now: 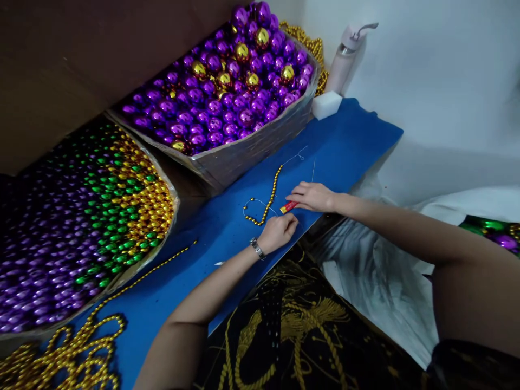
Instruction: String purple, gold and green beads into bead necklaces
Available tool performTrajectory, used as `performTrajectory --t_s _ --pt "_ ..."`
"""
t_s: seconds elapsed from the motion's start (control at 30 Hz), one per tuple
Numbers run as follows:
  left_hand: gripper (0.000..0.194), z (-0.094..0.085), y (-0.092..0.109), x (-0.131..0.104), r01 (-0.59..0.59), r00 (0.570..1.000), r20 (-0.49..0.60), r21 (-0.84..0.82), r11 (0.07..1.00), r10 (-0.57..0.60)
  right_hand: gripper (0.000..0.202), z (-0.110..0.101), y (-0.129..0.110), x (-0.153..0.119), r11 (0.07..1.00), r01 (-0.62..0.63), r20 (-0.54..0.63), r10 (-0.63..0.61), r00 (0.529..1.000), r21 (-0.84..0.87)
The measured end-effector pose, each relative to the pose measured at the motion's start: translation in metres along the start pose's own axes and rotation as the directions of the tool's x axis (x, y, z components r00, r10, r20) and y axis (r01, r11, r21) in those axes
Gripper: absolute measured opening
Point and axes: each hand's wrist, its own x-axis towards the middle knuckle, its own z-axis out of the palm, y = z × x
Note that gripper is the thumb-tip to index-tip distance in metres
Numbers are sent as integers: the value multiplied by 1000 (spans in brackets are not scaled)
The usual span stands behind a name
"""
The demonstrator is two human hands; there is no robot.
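Note:
My left hand [278, 233], with a watch on its wrist, is closed in a pinch near the table's front edge; what its fingers hold is too small to make out. A thread with small gold beads [271, 199] runs from beside it in a curve over the blue table surface [345, 146], its thin end looped at the top. Just to the right, my right hand [311, 196] is closed on a small red and yellow item [289, 206]. A thin thread sticks up beyond that hand.
A box of shiny purple and gold balls [252, 133] stands behind. Another box [176, 203] at left holds purple, green and gold beads. Gold bead strings [87, 346] lie front left. A white block [326, 105] and a bottle [343, 62] stand at the back.

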Motion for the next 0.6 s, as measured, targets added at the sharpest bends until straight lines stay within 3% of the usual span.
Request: performTrajectory --t_s 0.07,0.2,0.27,0.37,0.5,0.6 --pt "19 -6 -1 -2 -23 1000 6 15 1000 23 35 4 -6 1 998 19 -3 -19 1000 -58" --pt "18 -30 -17 2 -30 999 -42 50 998 32 32 -1 -23 -2 979 -157 -135 139 981 -133" --pt "15 -42 -31 7 -29 999 -34 18 999 29 32 -6 -47 -2 995 -35 -190 17 982 -91" --pt "15 -51 -48 14 -39 998 44 -140 989 46 28 -8 -104 8 943 331 -131 -324 937 32" --pt "21 -48 -52 18 -82 992 73 -270 959 105 27 6 -184 48 926 343 -97 -331 939 156" --pt "21 -46 -46 17 -116 988 67 -288 951 141 30 20 -214 77 911 380 -120 -364 924 158"
